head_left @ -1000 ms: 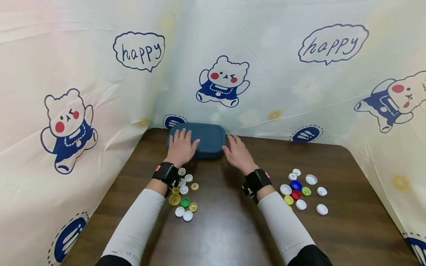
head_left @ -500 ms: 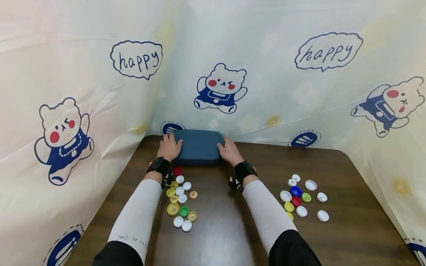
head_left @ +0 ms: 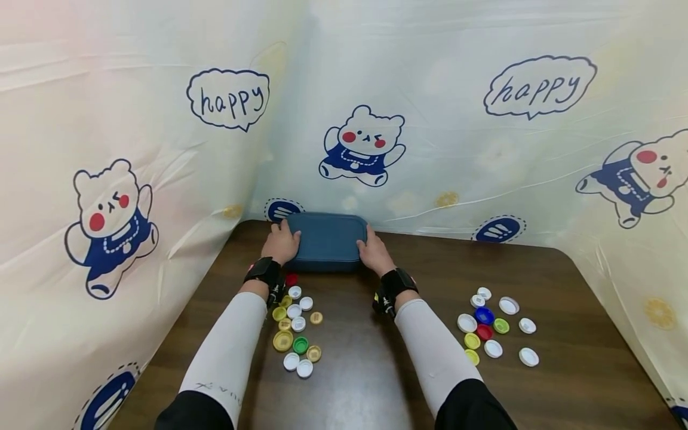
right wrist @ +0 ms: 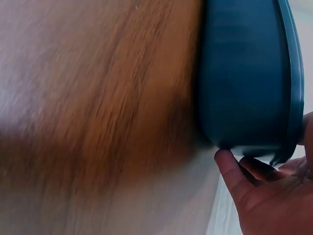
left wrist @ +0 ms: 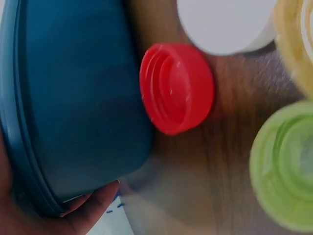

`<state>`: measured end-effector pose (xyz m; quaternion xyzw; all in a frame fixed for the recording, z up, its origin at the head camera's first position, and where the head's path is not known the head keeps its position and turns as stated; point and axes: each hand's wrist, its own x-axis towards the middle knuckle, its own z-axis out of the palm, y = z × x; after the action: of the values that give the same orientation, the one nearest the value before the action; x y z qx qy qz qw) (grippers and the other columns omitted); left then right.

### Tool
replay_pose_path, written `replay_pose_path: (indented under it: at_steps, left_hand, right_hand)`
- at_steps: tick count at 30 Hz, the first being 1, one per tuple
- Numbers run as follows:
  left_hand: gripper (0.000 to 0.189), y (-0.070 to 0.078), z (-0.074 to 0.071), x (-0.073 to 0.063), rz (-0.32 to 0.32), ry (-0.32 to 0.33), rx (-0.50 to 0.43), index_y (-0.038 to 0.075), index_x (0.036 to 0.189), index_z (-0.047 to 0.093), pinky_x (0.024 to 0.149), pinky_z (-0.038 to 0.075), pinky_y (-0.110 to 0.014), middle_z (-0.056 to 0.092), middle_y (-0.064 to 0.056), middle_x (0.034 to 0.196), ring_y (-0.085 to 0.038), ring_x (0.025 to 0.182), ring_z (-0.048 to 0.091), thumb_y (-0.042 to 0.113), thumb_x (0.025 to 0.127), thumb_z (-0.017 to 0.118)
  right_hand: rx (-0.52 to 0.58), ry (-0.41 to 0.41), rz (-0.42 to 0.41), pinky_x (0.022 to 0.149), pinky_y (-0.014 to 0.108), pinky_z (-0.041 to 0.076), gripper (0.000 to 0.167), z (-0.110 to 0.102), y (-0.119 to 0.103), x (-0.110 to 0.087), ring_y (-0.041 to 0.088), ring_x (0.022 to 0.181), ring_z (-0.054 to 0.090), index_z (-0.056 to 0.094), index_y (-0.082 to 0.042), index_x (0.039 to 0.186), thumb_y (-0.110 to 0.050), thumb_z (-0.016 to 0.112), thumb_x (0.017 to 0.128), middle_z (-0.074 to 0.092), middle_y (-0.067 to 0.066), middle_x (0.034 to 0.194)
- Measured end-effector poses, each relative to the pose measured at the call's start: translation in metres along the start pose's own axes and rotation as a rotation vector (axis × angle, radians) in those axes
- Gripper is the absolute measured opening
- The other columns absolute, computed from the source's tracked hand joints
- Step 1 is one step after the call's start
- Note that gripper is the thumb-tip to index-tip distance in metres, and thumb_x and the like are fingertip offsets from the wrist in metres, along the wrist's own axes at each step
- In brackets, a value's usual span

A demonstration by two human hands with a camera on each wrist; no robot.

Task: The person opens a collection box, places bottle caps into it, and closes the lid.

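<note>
Both hands are on the blue box, right up at the far side of the counter; the left hand is clamped on the box's left end, thumb at the lid's edge; the right hand is clamped on the opposite end, thumb at the near corner, fingers reaching round the side; the lid is on, and whether the box sits flat or is slightly raised, I cannot tell. Just beside its near left corner lies a red cap, its hollow side showing in the left wrist view; from there a loose cluster runs back toward the person, with white caps, a big yellow cap and a green cap right next to it; two white ones touch at the near end. Over on the right, well apart from the box, there's the other cluster: a blue cap in the thick of it, a lime cap near that, yellow caps at the near left, more white ones around them; black bands circle both wrists, above white sleeves; a pale cloth printed with bears hangs behind it all.
</note>
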<state>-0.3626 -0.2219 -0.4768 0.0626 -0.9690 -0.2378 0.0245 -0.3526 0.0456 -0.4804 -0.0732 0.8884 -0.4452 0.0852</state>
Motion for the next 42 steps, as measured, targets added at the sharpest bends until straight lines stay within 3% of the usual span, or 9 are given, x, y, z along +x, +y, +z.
replay_pose_path:
  at_steps: [8,18,24,29,36,42]
  left_hand:
    - [0.069,0.023,0.007,-0.011,0.015,-0.032,0.003,-0.005,0.158,0.016,0.108,0.040,-0.057,0.027,-0.034,0.151,-0.048,0.132,0.045,0.036,0.109,0.039]
    - [0.069,0.062,0.022,-0.042,0.030,-0.101,-0.023,-0.001,0.161,0.009,0.103,0.043,-0.057,0.018,-0.032,0.158,-0.047,0.138,0.037,0.037,0.110,0.037]
    - [0.071,0.075,0.031,-0.069,0.073,-0.132,-0.022,-0.002,0.160,0.007,0.104,0.043,-0.057,0.016,-0.033,0.159,-0.046,0.141,0.034,0.037,0.110,0.038]
    - [0.073,0.082,0.035,-0.092,0.113,-0.105,-0.037,-0.004,0.160,0.010,0.099,0.046,-0.055,0.021,-0.034,0.156,-0.046,0.138,0.039,0.037,0.109,0.041]
    - [0.074,0.085,0.036,-0.131,0.142,-0.091,-0.033,-0.005,0.159,0.014,0.096,0.050,-0.053,0.027,-0.033,0.154,-0.044,0.133,0.046,0.039,0.107,0.045]
    - [0.074,0.089,0.039,-0.169,0.177,-0.030,-0.026,-0.010,0.155,0.023,0.081,0.056,-0.050,0.035,-0.036,0.146,-0.045,0.122,0.055,0.036,0.105,0.052]
  right_hand:
    - [0.000,-0.007,0.007,0.121,0.051,0.024,0.065,-0.019,0.011,-0.011,0.037,0.152,0.022,0.003,-0.007,0.163,-0.027,0.037,0.111,0.016,0.020,0.167]
    - [0.015,0.033,0.059,0.121,0.052,0.023,0.062,-0.041,0.038,-0.036,0.038,0.152,0.021,0.001,-0.009,0.163,-0.025,0.032,0.112,0.015,0.020,0.167]
    - [0.024,0.015,0.102,0.122,0.054,0.017,0.062,-0.054,0.046,-0.063,0.038,0.153,0.013,-0.004,-0.008,0.162,-0.020,0.029,0.111,0.009,0.022,0.167]
    - [-0.028,0.028,0.095,0.122,0.054,0.017,0.061,-0.061,0.044,-0.086,0.040,0.153,0.014,-0.004,-0.002,0.161,-0.016,0.028,0.111,0.010,0.026,0.166]
    - [-0.134,0.032,0.068,0.119,0.056,0.024,0.061,-0.062,0.045,-0.122,0.045,0.148,0.024,-0.001,0.008,0.158,-0.013,0.031,0.110,0.020,0.035,0.160]
    - [-0.255,0.047,0.107,0.112,0.060,0.033,0.063,-0.059,0.048,-0.163,0.048,0.142,0.036,0.003,0.009,0.158,-0.015,0.035,0.109,0.029,0.036,0.156]
